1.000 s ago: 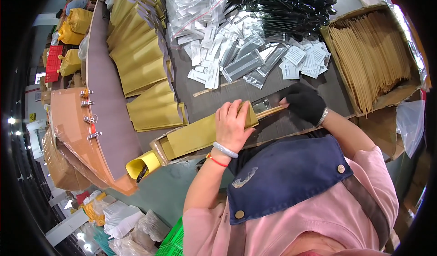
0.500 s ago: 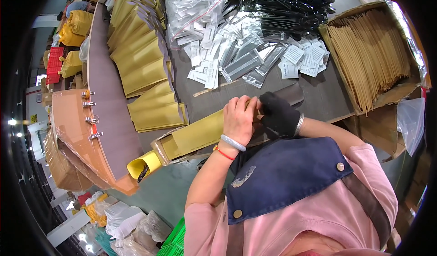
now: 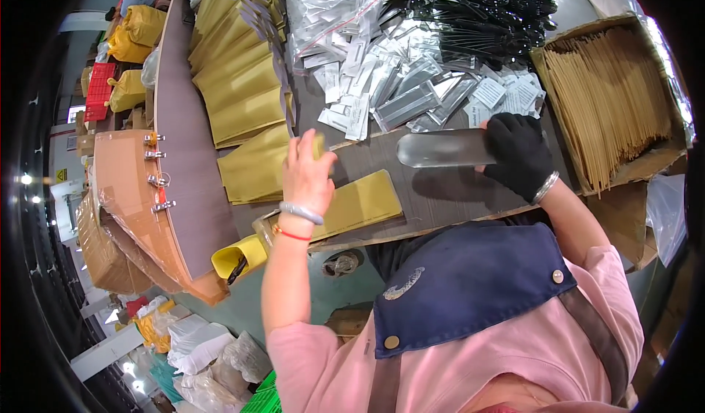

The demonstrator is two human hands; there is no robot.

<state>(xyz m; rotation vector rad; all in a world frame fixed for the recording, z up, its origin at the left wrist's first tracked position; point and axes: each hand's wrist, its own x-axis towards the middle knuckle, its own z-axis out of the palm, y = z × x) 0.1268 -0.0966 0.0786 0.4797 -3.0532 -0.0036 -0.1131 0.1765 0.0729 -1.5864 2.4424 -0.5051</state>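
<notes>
My left hand (image 3: 307, 181) is raised beside the fanned stack of gold paper sleeves (image 3: 246, 93), fingers spread and nothing gripped. What looks like a yellow finger cover sits on its index finger. Below it, partly hidden by the forearm, a single gold sleeve (image 3: 367, 201) lies flat along the table's front edge. My right hand (image 3: 520, 152), in a black glove, is closed around a long, grey, shiny strip (image 3: 444, 148) with a rounded end. That strip is held above the dark tabletop, pointing left, and its far end is hidden in the glove.
Small white packets (image 3: 492, 93), clear bag-like wrappers and black plastic cutlery (image 3: 492, 16) pile up at the back. At right stands a carton (image 3: 543, 60) of thin wooden sticks. A yellow holder (image 3: 242, 255) with a black tool hangs at the front left edge, near a cardboard panel (image 3: 121, 185).
The hands have come apart: the left moved left toward the gold sleeves, the right moved right with the grey strip. More of the strip shows, and the flat gold sleeve's right end is uncovered.
</notes>
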